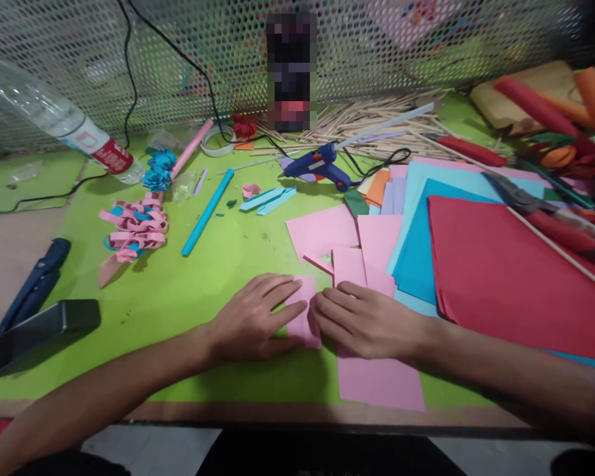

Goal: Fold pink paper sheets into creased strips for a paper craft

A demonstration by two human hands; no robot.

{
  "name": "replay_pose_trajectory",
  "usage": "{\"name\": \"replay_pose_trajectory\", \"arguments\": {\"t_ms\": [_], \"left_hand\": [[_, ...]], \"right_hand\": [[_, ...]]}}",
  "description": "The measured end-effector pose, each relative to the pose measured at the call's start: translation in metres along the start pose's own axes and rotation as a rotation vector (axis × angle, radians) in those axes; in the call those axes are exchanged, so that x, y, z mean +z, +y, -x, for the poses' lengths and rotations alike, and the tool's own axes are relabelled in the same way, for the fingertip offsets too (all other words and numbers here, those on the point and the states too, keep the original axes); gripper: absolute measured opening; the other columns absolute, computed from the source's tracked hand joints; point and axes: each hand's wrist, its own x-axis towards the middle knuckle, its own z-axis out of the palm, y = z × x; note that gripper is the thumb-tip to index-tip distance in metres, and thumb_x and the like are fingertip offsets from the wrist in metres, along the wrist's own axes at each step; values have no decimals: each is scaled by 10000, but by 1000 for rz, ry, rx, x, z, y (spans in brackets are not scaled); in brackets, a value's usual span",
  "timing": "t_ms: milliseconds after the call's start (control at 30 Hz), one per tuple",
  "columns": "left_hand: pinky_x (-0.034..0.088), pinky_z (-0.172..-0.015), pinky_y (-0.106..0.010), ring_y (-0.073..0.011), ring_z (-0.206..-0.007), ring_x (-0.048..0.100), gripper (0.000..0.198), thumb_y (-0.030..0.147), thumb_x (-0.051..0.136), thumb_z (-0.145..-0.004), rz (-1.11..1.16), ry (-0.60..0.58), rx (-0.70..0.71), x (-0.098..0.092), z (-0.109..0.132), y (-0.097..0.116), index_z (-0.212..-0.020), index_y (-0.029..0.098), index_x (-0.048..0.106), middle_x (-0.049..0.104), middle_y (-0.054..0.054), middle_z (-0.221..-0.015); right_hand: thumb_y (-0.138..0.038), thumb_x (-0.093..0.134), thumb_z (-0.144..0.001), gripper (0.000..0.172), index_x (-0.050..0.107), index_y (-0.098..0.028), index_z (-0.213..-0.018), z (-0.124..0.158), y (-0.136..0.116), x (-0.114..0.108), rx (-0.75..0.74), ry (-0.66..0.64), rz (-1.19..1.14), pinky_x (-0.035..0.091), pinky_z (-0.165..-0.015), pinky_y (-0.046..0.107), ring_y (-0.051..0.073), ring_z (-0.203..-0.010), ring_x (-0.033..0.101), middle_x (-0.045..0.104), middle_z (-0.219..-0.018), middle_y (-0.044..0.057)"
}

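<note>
A small folded piece of pink paper (305,324) lies on the green tabletop between my two hands. My left hand (265,314) rests on its left side, fingers stretched out and slightly apart. At its right edge, my right hand (357,317) has its fingers curled together; the fingertips are partly hidden. Under and around the right hand are larger sheets of pink paper (377,380). A narrow pink strip (318,264) lies just beyond the hands, beside another pink sheet (324,231).
Red sheets (515,271) and pliers (550,218) lie at right. A blue glue gun (317,166) sits ahead, before many thin sticks (367,122). On the left are a paper flower spike (136,228), a water bottle (74,125), a blue paper roll (207,213) and a black stapler-like tool (34,284).
</note>
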Motion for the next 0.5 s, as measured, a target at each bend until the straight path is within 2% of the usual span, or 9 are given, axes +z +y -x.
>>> {"name": "replay_pose_trajectory", "arguments": {"t_ms": [267,500], "left_hand": [[512,-1011,-478,-302,-1220,580,436,503,626,-902,-1,30,-3,3,-1,1,-1168,157,639,637,-156,-1286],[527,-1007,-485,-302,-1221,588,449,507,654,-881,26,44,-20,1,0,2,-1141,141,642,654,-155,-1257]], "right_hand": [[-109,407,-986,242,645,-87,-1024,-1,-3,0,9,90,-8,496,-743,344,204,-889,649,708,-1023,137],[-121,469,-960,286,627,5,-1162,2,-2,2,-20,175,-44,552,-779,385,277,-1015,680,714,-1059,198]]}}
